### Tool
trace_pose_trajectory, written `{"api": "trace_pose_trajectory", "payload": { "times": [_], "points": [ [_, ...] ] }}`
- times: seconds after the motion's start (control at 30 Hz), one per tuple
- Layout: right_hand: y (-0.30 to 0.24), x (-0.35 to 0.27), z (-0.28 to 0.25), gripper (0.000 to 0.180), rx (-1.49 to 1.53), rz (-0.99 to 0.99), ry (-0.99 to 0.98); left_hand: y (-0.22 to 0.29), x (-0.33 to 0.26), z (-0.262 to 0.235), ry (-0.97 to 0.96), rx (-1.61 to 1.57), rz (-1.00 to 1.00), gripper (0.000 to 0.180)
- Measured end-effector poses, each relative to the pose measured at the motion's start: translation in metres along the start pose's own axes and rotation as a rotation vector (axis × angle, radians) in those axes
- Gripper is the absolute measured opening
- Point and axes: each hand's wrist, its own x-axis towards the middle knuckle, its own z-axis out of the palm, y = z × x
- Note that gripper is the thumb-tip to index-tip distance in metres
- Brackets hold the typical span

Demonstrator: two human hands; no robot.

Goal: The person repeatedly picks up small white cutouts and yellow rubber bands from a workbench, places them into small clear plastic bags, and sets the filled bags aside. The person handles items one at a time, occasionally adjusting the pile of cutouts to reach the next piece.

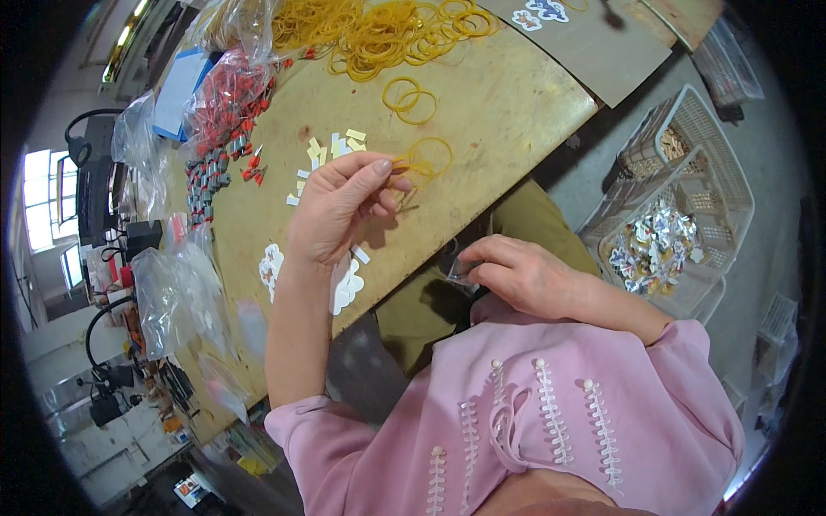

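Over the table (482, 185), my left hand (348, 202) is closed in a pinch, with a yellow rubber band (449, 155) looping out from its thumb and forefinger. Small white and pale yellow strips (355, 135) lie scattered just beyond it. White cloud-shaped cutouts (347, 288) rest by my left wrist, and a printed cutout (271, 268) sits to its left. Low over my lap, my right hand (529, 273) has its fingers curled on a small clear plastic piece (460, 273), partly hidden by the fingers. Two loose rubber bands (413, 103) lie farther back.
A heap of yellow rubber bands (370, 34) covers the back. Red and grey small parts (206, 176) and a clear plastic bag (176, 301) line the left. A grey board (594, 52) lies back right. On the floor, a basket (731, 193) holds a bag of shiny cutouts (654, 245).
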Motion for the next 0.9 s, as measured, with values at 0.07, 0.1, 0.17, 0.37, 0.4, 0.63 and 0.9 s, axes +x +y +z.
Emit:
{"api": "trace_pose_trajectory", "payload": {
  "times": [0.07, 0.1, 0.17, 0.37, 0.4, 0.63, 0.9],
  "points": [
    [0.000, -0.001, 0.002, 0.019, 0.002, 0.004, -0.005, -0.001, -0.009, 0.009, 0.034, 0.085, 0.000, 0.021],
    [-0.001, -0.001, 0.003, 0.019, 0.002, 0.008, -0.011, 0.000, -0.013, 0.014, 0.069, 0.090, -0.024, 0.022],
    [-0.002, -0.002, 0.005, 0.019, 0.004, 0.013, -0.024, -0.004, -0.015, 0.015, 0.081, 0.104, -0.023, 0.022],
    [0.000, -0.005, 0.010, 0.017, 0.011, 0.003, -0.034, -0.009, -0.019, 0.010, 0.062, 0.088, -0.037, 0.023],
    [0.000, -0.005, 0.010, 0.017, 0.011, 0.004, -0.034, -0.010, -0.018, 0.010, 0.057, 0.080, -0.040, 0.024],
    [0.000, -0.005, 0.009, 0.016, 0.019, 0.002, -0.031, -0.016, -0.015, 0.002, 0.073, 0.025, -0.062, 0.023],
    [0.002, -0.006, 0.010, 0.016, 0.012, 0.006, -0.025, -0.017, -0.018, 0.016, 0.127, 0.440, -0.013, 0.019]
  ]
}}
